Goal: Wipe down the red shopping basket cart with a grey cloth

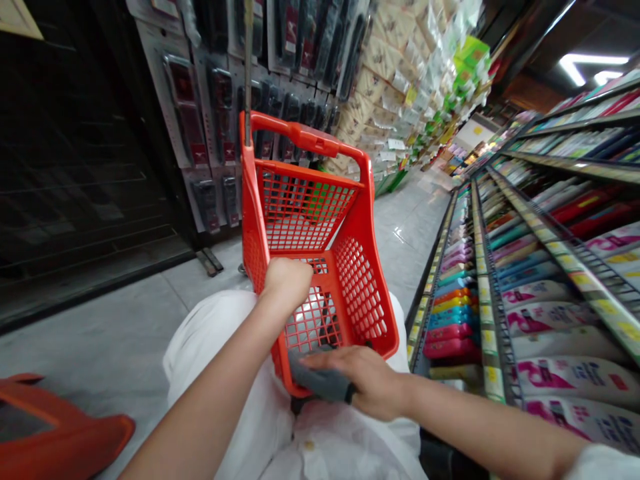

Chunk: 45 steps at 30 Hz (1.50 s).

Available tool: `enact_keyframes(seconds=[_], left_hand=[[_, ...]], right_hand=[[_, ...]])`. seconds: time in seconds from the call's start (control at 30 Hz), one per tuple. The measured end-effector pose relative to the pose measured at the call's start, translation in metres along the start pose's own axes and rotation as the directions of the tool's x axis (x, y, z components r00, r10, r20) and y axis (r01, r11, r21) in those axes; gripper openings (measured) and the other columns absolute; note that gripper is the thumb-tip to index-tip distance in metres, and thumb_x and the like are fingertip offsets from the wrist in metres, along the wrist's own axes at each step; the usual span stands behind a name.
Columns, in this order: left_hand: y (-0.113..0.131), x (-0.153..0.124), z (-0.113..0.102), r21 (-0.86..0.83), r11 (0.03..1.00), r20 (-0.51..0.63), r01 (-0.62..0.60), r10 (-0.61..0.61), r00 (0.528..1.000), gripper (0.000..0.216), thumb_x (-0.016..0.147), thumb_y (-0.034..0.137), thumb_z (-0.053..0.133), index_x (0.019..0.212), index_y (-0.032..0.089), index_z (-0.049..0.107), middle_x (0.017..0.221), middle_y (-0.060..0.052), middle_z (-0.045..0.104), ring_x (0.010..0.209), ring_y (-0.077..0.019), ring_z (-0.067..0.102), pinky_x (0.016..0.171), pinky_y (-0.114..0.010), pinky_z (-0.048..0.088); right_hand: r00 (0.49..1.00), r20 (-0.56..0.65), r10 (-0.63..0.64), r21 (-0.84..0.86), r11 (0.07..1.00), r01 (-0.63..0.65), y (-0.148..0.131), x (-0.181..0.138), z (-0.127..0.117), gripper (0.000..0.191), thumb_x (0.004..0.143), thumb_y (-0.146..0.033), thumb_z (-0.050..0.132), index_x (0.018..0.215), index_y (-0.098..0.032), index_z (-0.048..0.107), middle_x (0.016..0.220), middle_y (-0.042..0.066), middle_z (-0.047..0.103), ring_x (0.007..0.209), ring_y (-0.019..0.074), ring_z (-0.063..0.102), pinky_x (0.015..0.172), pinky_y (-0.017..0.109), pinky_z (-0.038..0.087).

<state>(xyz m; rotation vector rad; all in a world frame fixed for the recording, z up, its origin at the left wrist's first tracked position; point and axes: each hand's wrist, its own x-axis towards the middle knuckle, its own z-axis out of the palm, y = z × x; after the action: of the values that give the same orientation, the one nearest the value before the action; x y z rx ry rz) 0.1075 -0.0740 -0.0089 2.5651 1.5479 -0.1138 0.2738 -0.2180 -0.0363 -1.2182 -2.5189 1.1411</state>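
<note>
A red plastic shopping basket (pixel 367 267) with grid walls stands between my knees, its pull handle raised at the far end. My left hand (pixel 289 281) is closed at the left rim of the basket; its fingertips are hidden. A dark grey cloth (pixel 320 377) lies against the near rim of the basket. My right hand (pixel 373 380) is closed on this cloth, its fingers partly hidden by it. Through the grid floor of the basket, pale and dark patches show.
Packaged goods (pixel 220 120) hang on a rack ahead. Shelves of folded, colourful textiles (pixel 453 313) run along the right. Another red plastic piece (pixel 65 427) is on the grey tiled floor (pixel 160 320) at lower left, beside a dark panel (pixel 85 167).
</note>
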Motion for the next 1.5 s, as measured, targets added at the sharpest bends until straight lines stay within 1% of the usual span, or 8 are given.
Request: enact_keyframes(seconds=[0.17, 0.43, 0.63, 0.8, 0.9, 1.1, 1.37, 1.5], left_hand=[[0.001, -0.001, -0.002, 0.015, 1.0, 0.009, -0.009, 0.009, 1.0, 0.039, 0.093, 0.024, 0.04, 0.097, 0.009, 0.075, 0.097, -0.022, 0.074, 0.097, -0.0327, 0.069, 0.076, -0.037, 0.05], [-0.001, 0.0, 0.002, -0.007, 1.0, 0.009, -0.027, 0.027, 1.0, 0.036, 0.087, 0.014, 0.041, 0.096, 0.009, 0.076, 0.091, -0.021, 0.075, 0.094, -0.0339, 0.07, 0.073, -0.039, 0.052], [-0.003, -0.001, 0.002, -0.02, 1.0, 0.018, 0.004, -0.004, 1.0, 0.035, 0.086, 0.012, 0.042, 0.095, 0.009, 0.076, 0.095, -0.022, 0.075, 0.094, -0.0326, 0.07, 0.075, -0.038, 0.053], [-0.004, -0.003, 0.0, -0.026, 0.999, 0.021, 0.027, -0.027, 0.999, 0.036, 0.088, 0.013, 0.041, 0.096, 0.009, 0.076, 0.098, -0.021, 0.074, 0.096, -0.0335, 0.07, 0.077, -0.04, 0.054], [-0.005, -0.004, 0.0, -0.027, 0.999, 0.036, 0.035, -0.034, 0.999, 0.037, 0.088, 0.012, 0.041, 0.096, 0.008, 0.076, 0.098, -0.021, 0.074, 0.096, -0.034, 0.07, 0.077, -0.042, 0.055], [-0.006, -0.005, 0.001, -0.042, 0.999, 0.075, 0.034, -0.031, 0.997, 0.036, 0.084, 0.006, 0.041, 0.093, 0.009, 0.076, 0.093, -0.021, 0.075, 0.096, -0.0328, 0.071, 0.076, -0.041, 0.054], [-0.007, -0.007, -0.004, -0.067, 0.997, 0.071, 0.026, -0.021, 0.997, 0.035, 0.085, 0.007, 0.042, 0.089, 0.009, 0.077, 0.091, -0.02, 0.075, 0.093, -0.0317, 0.072, 0.075, -0.039, 0.055], [-0.008, -0.009, -0.003, -0.075, 0.997, 0.054, 0.019, -0.015, 0.998, 0.033, 0.085, 0.007, 0.044, 0.09, 0.009, 0.077, 0.09, -0.02, 0.075, 0.091, -0.0322, 0.072, 0.074, -0.039, 0.055]], right_hand=[[0.985, -0.039, -0.166, -0.356, 0.924, 0.142, 0.018, -0.015, 0.019, 0.061, 0.09, -0.031, 0.052, 0.149, -0.028, 0.035, 0.154, 0.009, 0.04, 0.141, 0.0243, 0.039, 0.112, 0.044, 0.038], [0.972, 0.146, -0.185, -0.581, 0.779, 0.236, 0.073, -0.083, -0.053, 0.05, 0.097, -0.024, 0.038, 0.147, -0.02, 0.037, 0.148, 0.011, 0.049, 0.146, 0.0189, 0.03, 0.121, 0.052, 0.018], [0.925, 0.367, -0.097, -0.565, 0.767, 0.304, 0.066, -0.043, -0.109, 0.04, 0.098, -0.022, 0.037, 0.134, -0.022, 0.054, 0.135, 0.009, 0.061, 0.14, 0.0183, 0.041, 0.123, 0.051, 0.007], [0.991, 0.137, 0.005, -0.721, 0.686, 0.097, 0.077, 0.009, -0.159, 0.039, 0.092, -0.017, 0.044, 0.128, -0.019, 0.06, 0.135, 0.011, 0.061, 0.142, 0.0229, 0.039, 0.121, 0.057, 0.01], [1.0, -0.002, -0.027, -0.738, 0.674, 0.017, 0.083, 0.017, -0.155, 0.043, 0.086, -0.014, 0.049, 0.127, -0.016, 0.06, 0.133, 0.013, 0.062, 0.141, 0.0253, 0.04, 0.119, 0.054, 0.021], [0.957, 0.281, -0.067, -0.71, 0.657, 0.254, 0.081, 0.007, -0.124, 0.021, 0.091, -0.023, 0.051, 0.097, -0.018, 0.07, 0.107, 0.009, 0.073, 0.123, 0.0205, 0.058, 0.115, 0.041, 0.035], [0.974, -0.184, 0.133, -0.884, 0.41, -0.223, 0.08, 0.082, -0.17, 0.032, 0.093, -0.014, 0.042, 0.114, -0.015, 0.067, 0.139, 0.014, 0.057, 0.137, 0.029, 0.043, 0.117, 0.058, 0.021], [0.968, 0.034, 0.248, -0.916, 0.395, -0.069, 0.085, 0.09, -0.137, 0.022, 0.086, -0.021, 0.057, 0.103, -0.02, 0.072, 0.116, 0.01, 0.071, 0.123, 0.0289, 0.054, 0.112, 0.052, 0.031]])
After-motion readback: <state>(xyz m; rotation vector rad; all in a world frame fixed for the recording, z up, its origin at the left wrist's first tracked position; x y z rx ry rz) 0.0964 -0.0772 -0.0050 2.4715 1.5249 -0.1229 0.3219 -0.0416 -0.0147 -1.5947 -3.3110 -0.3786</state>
